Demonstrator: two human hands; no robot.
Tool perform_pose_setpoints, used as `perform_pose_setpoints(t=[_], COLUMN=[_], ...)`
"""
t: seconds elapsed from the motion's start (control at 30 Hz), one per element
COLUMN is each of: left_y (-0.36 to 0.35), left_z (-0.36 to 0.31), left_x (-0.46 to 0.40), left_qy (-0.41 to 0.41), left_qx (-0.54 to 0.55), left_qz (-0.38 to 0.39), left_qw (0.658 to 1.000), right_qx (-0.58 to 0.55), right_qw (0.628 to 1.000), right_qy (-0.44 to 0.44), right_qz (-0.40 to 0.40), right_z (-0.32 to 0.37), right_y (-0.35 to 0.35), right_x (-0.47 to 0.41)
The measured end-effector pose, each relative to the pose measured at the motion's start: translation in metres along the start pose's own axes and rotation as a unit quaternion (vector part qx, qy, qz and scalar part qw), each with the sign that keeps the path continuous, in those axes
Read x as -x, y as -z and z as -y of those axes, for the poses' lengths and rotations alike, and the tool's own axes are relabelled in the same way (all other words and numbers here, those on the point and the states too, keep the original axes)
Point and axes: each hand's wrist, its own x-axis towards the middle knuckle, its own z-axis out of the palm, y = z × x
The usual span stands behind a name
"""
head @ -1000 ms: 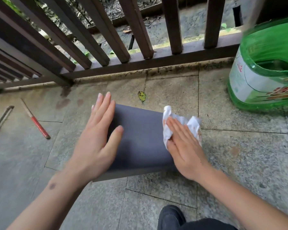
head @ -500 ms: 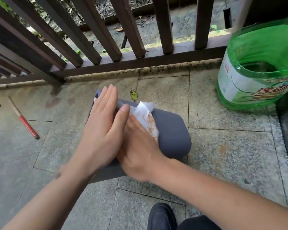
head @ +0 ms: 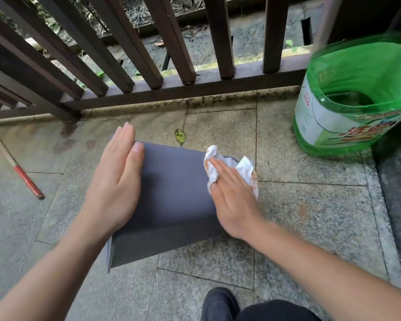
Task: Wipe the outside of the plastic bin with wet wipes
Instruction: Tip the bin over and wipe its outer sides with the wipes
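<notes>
A dark grey plastic bin (head: 171, 193) lies on its side on the stone floor, one flat wall facing up. My left hand (head: 116, 181) rests flat on the bin's left edge with fingers straight and together. My right hand (head: 232, 195) presses a crumpled white wet wipe (head: 243, 167), stained brownish, against the bin's right edge. The wipe sticks out past my fingers at the top and right. The bin's opening is not visible.
A large green plastic bottle (head: 357, 96) with its top cut off stands at the right. A brown railing (head: 148, 66) runs along the far edge. A red-tipped stick (head: 21, 172) lies at the left, a yellow leaf (head: 180, 136) behind the bin, my black shoe (head: 220, 304) below.
My right hand swept the wipe from the bin's right side to the middle next to my left hand, then back to the right edge. The left hand stayed on the bin.
</notes>
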Motion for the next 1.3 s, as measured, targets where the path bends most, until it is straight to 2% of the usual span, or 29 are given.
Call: perform_pose_setpoints(t=[0.07,0.17,0.3,0.37,0.47,0.57,0.67,0.77,0.87,0.97,1.03,1.1,1.2,1.3], left_y=[-0.002,-0.005,-0.005,-0.002,0.003,0.003,0.002,-0.001,-0.005,-0.002,0.003,0.006,0.005,0.003], left_z=[-0.003,-0.005,0.003,0.01,0.014,0.011,0.003,-0.003,-0.006,0.003,0.014,0.021,0.017,0.008], left_x=[0.004,0.008,0.003,0.004,0.013,0.014,0.011,0.015,0.016,0.017,0.02,0.023,0.019,0.019], left_qy=[-0.024,-0.048,-0.041,-0.06,-0.066,-0.071,-0.087,-0.11,-0.121,-0.104,-0.094,-0.083,-0.102,-0.166], left_qx=[-0.027,-0.051,-0.049,-0.075,-0.102,-0.092,-0.082,-0.082,-0.074,-0.055,-0.051,-0.045,-0.027,-0.051], left_qz=[0.007,0.013,0.003,0.01,0.014,0.022,0.041,0.05,0.051,0.041,0.028,0.022,0.052,0.11], left_qw=[0.999,0.997,0.998,0.995,0.993,0.993,0.992,0.989,0.989,0.992,0.994,0.995,0.993,0.979], right_qx=[-0.009,-0.04,-0.084,-0.043,0.025,-0.021,-0.038,-0.027,-0.023,-0.059,-0.014,0.008,-0.027,-0.076], right_qw=[0.999,0.986,0.971,0.977,0.994,0.99,0.987,0.993,0.992,0.988,0.992,0.986,0.952,0.941], right_qy=[0.041,0.157,0.215,0.184,0.033,-0.081,-0.106,-0.035,0.097,0.113,0.057,-0.06,-0.238,-0.292], right_qz=[0.011,0.023,0.07,0.094,0.104,0.118,0.113,0.112,0.071,0.089,0.114,0.153,0.19,0.153], right_z=[0.039,0.091,0.093,0.074,0.027,-0.016,-0.011,0.038,0.092,0.098,0.07,0.028,-0.039,-0.063], right_y=[-0.006,-0.016,-0.011,-0.009,0.002,0.016,0.019,0.012,-0.004,-0.007,-0.006,0.003,0.018,0.016], right_x=[-0.007,-0.025,-0.051,-0.063,-0.075,-0.073,-0.065,-0.069,-0.078,-0.084,-0.088,-0.091,-0.073,-0.041])
